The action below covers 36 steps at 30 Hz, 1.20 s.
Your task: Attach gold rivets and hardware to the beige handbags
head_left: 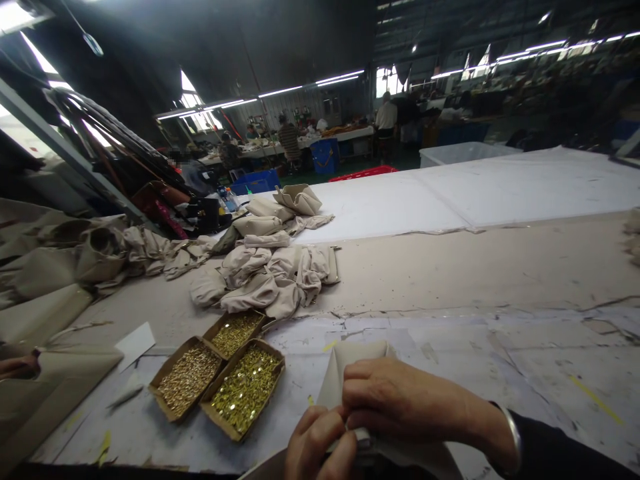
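Observation:
Both my hands meet at the near edge of the worktable over a folded beige fabric piece [350, 363]. My right hand [400, 403] lies across its lower part, fingers curled and pinching it. My left hand [320, 443] grips the same piece from below, thumb up against the right fingers. Just left of my hands stand three shallow cardboard boxes of small brass-coloured metal parts [245, 390], [187, 380], [235, 331]. What sits between my fingertips is hidden.
A heap of beige fabric pieces [270, 277] lies beyond the boxes, with more piled along the left [60, 267]. A white card [135, 343] lies on the scuffed tabletop [500, 347]. Another hand [17, 365] shows at the left edge. People work at far benches [289, 140].

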Each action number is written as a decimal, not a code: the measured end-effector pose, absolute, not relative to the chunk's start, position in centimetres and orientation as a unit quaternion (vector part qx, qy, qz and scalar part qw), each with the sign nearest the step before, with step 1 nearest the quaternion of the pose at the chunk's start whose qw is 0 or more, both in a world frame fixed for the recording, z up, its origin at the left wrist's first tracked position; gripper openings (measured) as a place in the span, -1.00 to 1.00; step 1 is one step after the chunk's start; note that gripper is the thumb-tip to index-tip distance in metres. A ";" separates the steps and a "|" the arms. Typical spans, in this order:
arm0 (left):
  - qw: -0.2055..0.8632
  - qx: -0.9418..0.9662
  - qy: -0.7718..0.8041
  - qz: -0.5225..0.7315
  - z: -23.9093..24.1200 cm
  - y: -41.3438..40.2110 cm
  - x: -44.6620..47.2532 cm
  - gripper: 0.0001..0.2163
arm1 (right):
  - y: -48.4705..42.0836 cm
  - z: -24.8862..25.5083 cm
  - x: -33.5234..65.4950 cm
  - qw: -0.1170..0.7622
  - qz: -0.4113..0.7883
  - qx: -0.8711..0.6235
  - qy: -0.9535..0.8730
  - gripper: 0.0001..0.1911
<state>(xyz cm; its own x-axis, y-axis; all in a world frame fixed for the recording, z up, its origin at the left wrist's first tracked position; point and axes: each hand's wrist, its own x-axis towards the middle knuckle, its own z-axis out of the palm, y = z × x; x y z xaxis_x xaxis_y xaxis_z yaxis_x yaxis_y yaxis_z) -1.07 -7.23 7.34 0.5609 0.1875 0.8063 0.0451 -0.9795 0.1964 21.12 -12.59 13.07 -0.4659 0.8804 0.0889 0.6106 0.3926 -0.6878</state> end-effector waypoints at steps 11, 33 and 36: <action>0.152 0.841 0.143 0.499 5.6 -6.4 0.0 -0.78 | -9.4 11.1 21.4 0.272 0.340 -0.463 -0.772 -0.69; 0.538 0.696 0.425 0.215 2.2 3.8 3.1 -0.59 | -4.8 0.9 22.0 0.398 0.374 -0.661 -0.514 -0.93; 0.527 0.706 0.428 0.200 2.4 4.0 3.2 -0.56 | -4.3 -0.4 22.3 0.424 0.414 -0.632 -0.500 -0.96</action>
